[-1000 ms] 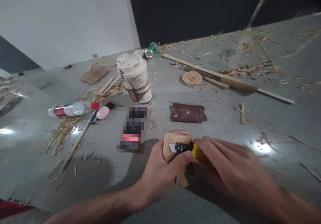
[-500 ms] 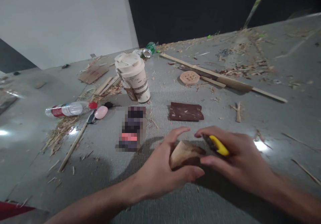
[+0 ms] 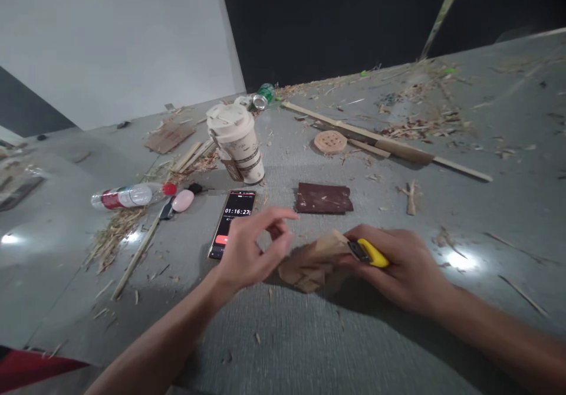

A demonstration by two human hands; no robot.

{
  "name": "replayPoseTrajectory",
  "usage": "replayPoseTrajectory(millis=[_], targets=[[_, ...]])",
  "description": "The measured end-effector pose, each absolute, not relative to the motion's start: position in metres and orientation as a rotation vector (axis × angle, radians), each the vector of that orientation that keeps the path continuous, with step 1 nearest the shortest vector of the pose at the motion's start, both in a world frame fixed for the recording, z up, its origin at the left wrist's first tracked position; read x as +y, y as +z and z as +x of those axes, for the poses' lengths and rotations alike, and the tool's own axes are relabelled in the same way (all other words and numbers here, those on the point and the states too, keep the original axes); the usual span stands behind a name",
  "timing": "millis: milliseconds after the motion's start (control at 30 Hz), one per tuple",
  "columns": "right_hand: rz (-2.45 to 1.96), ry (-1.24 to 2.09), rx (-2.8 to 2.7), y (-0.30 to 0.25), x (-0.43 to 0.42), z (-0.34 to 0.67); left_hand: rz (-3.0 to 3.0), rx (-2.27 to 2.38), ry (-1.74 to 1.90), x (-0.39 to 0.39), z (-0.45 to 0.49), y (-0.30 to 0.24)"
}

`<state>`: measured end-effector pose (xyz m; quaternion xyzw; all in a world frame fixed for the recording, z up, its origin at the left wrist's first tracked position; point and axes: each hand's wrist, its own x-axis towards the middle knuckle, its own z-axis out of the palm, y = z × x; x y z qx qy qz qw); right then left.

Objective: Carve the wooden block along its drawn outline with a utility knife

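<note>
Wooden block (image 3: 312, 260): pale tan, rough-cut, faceted, laid on the grey surface (image 3: 309, 348) in front of a dark sandpaper sheet (image 3: 324, 198). Right hand (image 3: 400, 265) is closed around a yellow knife (image 3: 372, 253), whose black tip is set against the block's right end. Left hand (image 3: 252, 244) is held loosely apart, nothing gripped, beside the phone (image 3: 234, 218). Half a second earlier the block was cupped by the left hand; now that hand is lifted off and shifted left.

- The left hand (image 3: 252, 247) is hovering palm down, its fingers loosely curled and gripping nothing; the left forearm (image 3: 168, 336) is entering from lower left.
- The right hand (image 3: 398, 268) is lying low, its fingers clenching in a grip; the right forearm (image 3: 499, 336) is entering from lower right.
</note>
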<state>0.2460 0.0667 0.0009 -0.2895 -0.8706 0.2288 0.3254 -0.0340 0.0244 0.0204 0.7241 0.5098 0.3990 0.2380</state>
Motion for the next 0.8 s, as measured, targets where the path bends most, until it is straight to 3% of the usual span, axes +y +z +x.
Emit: replayPoseTrajectory(millis=[67, 167, 333, 800], targets=[[-0.758, 0.58, -2.28, 0.0, 0.068, 0.246, 2.138, 1.702, 1.045, 0.031, -0.039, 0.022], [-0.765, 0.552, -2.292, -0.001, 0.069, 0.247, 2.283, 2.149, 0.647, 0.039, -0.049, 0.022], [-0.736, 0.551, -2.279, -0.003, 0.069, 0.247, 2.06, 2.545, 0.157, 0.045, -0.065, 0.022], [-0.699, 0.544, -2.266, -0.001, 0.07, 0.246, 1.943, 2.479, 0.217, 0.057, -0.075, 0.009]])
